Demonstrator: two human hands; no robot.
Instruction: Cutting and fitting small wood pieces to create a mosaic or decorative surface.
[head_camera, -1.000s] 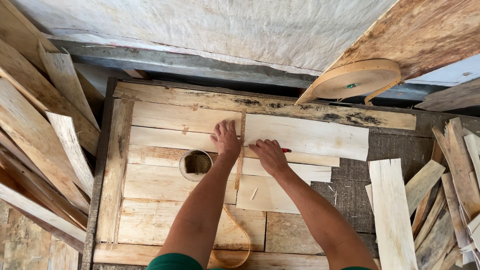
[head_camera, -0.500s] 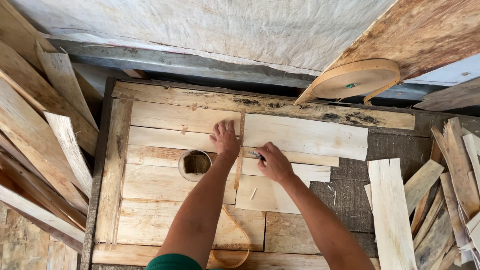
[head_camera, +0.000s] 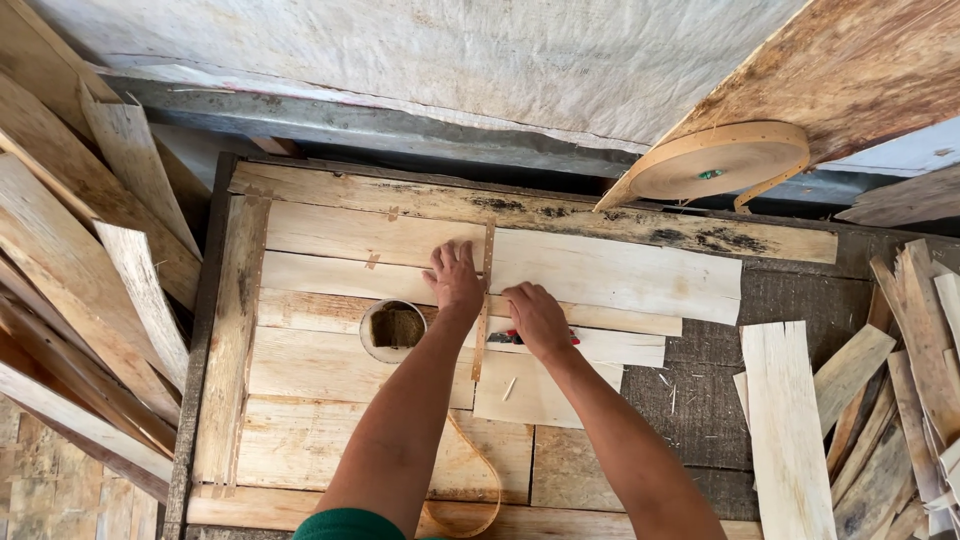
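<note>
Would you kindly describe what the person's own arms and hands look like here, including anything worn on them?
Both forearms are bare, with no sleeves down to the wrist. The left hand and the right hand wear no gloves, and no rings, watch or bracelet can be made out. At the bottom edge of the head view, a bit of dark green garment shows near the left upper arm.

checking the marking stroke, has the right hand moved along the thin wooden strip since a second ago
Yes. The right hand with its red pencil has slid down the thin wooden strip, toward the person, judged against the round hole.
</note>
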